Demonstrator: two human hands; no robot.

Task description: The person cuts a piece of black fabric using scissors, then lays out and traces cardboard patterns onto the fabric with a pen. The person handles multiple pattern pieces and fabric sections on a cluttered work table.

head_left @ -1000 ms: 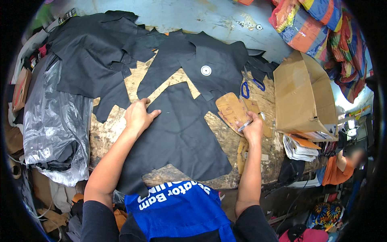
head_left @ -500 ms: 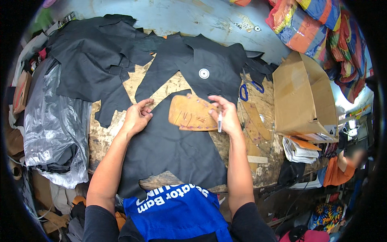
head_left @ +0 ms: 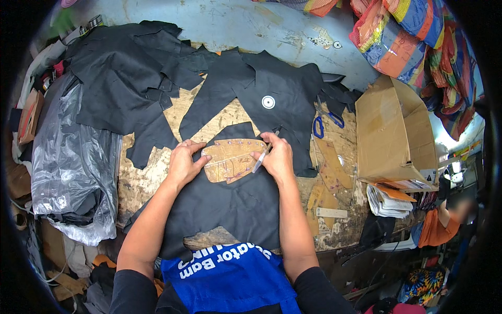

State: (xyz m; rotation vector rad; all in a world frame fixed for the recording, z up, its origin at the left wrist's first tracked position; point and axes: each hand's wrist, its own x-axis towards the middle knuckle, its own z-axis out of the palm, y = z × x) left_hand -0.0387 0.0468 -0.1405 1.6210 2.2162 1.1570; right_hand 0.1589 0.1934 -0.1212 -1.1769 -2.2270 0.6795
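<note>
A tan pattern piece with pen marks and stepped edges lies on or just above a black leather-like sheet in front of me. My left hand pinches its left end, thumb on top. At the opposite end my right hand grips the piece between thumb and fingers. That same hand also keeps a slim pen with a clear barrel, tilted, dark end pointing away from me. Whether the piece rests fully flat is hard to tell.
Beyond are more black sheets and a white disc. Blue-handled scissors, other tan patterns and an open cardboard box sit to the right. A plastic-wrapped bundle flanks the left. A person in orange is far right.
The pattern piece has turned and come down toward the black sheet. My left hand, formerly off it, now grips its left end. My right hand has moved left, and the pen has tilted.
</note>
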